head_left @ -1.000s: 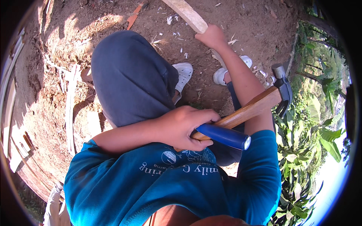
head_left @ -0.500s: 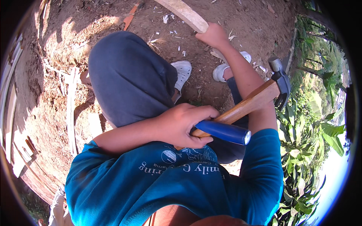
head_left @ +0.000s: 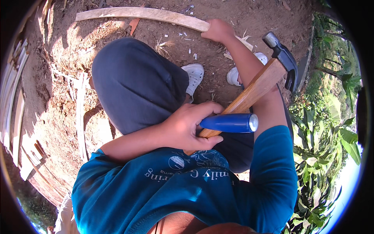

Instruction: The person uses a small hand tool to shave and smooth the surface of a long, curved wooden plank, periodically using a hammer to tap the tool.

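Note:
My left hand (head_left: 193, 123) is closed around two tools at once, in front of my shirt. One is a claw hammer (head_left: 255, 85), its wooden handle slanting up to the right and its steel head over my right forearm. The other is a tool with a blue handle (head_left: 226, 123) and a metal end cap; its working end is hidden by the hand. Farther out, my right hand (head_left: 220, 30) grips the right end of a long pale wood strip (head_left: 144, 13), which stretches left above the ground.
Wood chips (head_left: 189, 51) are scattered over the bare dirt (head_left: 218, 70) around my white shoes (head_left: 194, 76). Stacked wood strips (head_left: 15, 89) lie at the far left, with a single strip (head_left: 80, 117) nearer. Leafy plants (head_left: 311, 163) grow along the right side.
The wood strip has swung down toward level, so its far left end now shows. The hammer and blue-handled tool have tilted upward slightly in my left hand.

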